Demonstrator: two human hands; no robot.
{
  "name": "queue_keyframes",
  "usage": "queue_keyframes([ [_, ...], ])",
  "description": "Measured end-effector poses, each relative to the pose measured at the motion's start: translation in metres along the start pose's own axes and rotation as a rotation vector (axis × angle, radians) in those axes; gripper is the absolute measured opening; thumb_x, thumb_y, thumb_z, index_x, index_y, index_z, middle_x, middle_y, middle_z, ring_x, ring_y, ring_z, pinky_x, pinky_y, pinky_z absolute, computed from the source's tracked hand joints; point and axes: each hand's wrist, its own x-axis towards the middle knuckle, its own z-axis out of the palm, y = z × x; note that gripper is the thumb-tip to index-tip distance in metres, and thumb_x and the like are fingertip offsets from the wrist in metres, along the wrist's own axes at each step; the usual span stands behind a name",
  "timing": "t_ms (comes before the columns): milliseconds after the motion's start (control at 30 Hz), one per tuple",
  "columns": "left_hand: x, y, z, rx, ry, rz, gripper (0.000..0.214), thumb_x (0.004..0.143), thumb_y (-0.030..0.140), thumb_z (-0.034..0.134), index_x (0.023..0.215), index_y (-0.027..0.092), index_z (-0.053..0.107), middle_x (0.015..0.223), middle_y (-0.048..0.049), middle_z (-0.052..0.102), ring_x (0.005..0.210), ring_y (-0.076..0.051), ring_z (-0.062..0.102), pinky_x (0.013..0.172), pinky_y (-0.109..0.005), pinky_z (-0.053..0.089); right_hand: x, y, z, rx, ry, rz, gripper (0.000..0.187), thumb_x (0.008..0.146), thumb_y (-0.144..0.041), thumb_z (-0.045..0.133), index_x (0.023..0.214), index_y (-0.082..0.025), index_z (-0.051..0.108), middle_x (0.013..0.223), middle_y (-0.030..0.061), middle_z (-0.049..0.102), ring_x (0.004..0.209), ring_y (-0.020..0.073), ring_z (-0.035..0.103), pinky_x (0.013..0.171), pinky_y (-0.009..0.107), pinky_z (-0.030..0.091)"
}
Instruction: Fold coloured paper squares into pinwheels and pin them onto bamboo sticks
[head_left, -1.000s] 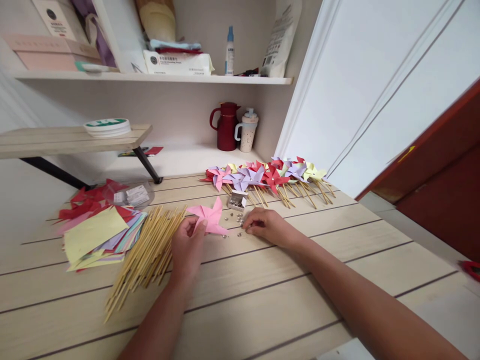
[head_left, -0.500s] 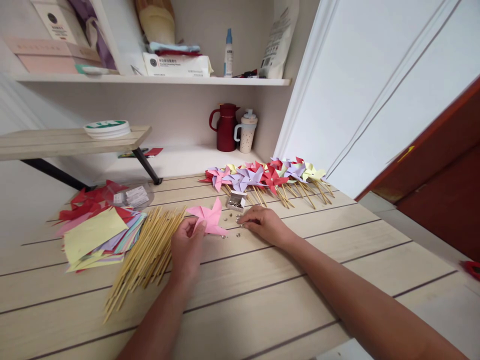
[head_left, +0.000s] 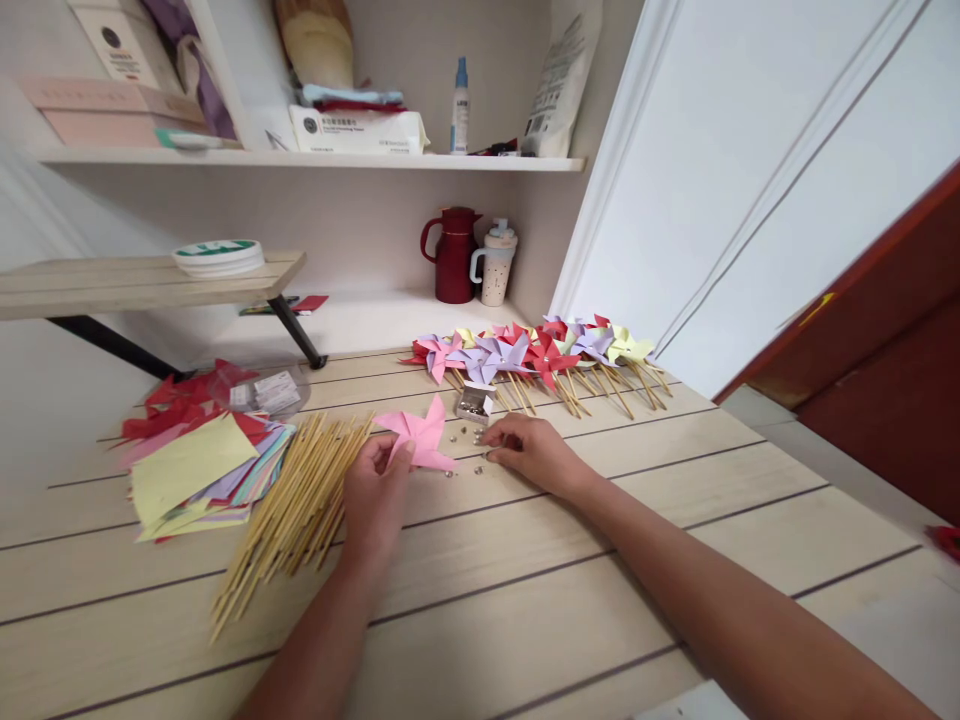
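A pink paper pinwheel (head_left: 421, 438) with folded blades is pinched between the thumb and fingers of my left hand (head_left: 377, 480), just above the table. It has no stick on it. My right hand (head_left: 529, 450) rests on the table beside several small shiny thumbtacks (head_left: 479, 470), its thumb and index finger slightly apart at the tacks. One tack lies right by the thumb tip; I see none gripped. Behind them stands a small open box (head_left: 475, 402) with more tacks inside. Close to my left hand lies a pile of thin wooden sticks (head_left: 292, 500).
Finished pinwheels (head_left: 551, 355) on sticks lie in a heap at the back right. Coloured paper sheets (head_left: 187, 470) are stacked at left, near a clear plastic container (head_left: 274, 392). A small raised stand (head_left: 150, 280) is behind them. A red jug (head_left: 454, 260) and a cup (head_left: 495, 265) stand further back.
My right thumb and index finger have parted a little and drawn slightly right among the tacks. The left hand still holds the pinwheel in nearly the same place.
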Motion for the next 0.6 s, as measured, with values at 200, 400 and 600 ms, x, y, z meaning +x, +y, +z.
queue_keyframes([
  [200, 0.0012, 0.0002, 0.0002, 0.006, -0.004, -0.003, 0.019, 0.074, 0.034, 0.068, 0.082, 0.018, 0.067, 0.077, -0.0007, 0.069, 0.071, -0.017, 0.063, 0.067, -0.026, 0.047, 0.0017, 0.0040, 0.0063, -0.012, 0.044, -0.001, 0.011, 0.079, -0.017, 0.070, 0.088, -0.022, 0.074, 0.086, 0.0035, 0.071, 0.075, 0.0174, 0.061, 0.070, 0.029, 0.046],
  [400, 0.0020, -0.0040, -0.0007, -0.005, -0.013, 0.007, 0.019, 0.074, 0.035, 0.069, 0.082, 0.018, 0.066, 0.078, -0.0008, 0.069, 0.074, -0.018, 0.063, 0.068, -0.027, 0.048, 0.0004, 0.0020, 0.0055, 0.010, 0.035, -0.001, 0.014, 0.079, -0.017, 0.070, 0.091, -0.022, 0.076, 0.088, 0.0037, 0.071, 0.076, 0.0173, 0.062, 0.071, 0.030, 0.046],
  [600, 0.0026, -0.0069, 0.0000, -0.012, -0.017, 0.008, 0.019, 0.074, 0.035, 0.070, 0.082, 0.018, 0.066, 0.078, -0.0007, 0.068, 0.074, -0.018, 0.062, 0.069, -0.027, 0.048, 0.0000, 0.0003, 0.0049, 0.018, 0.026, -0.007, 0.013, 0.079, -0.017, 0.070, 0.089, -0.023, 0.077, 0.090, 0.0046, 0.071, 0.078, 0.0180, 0.064, 0.073, 0.030, 0.048],
])
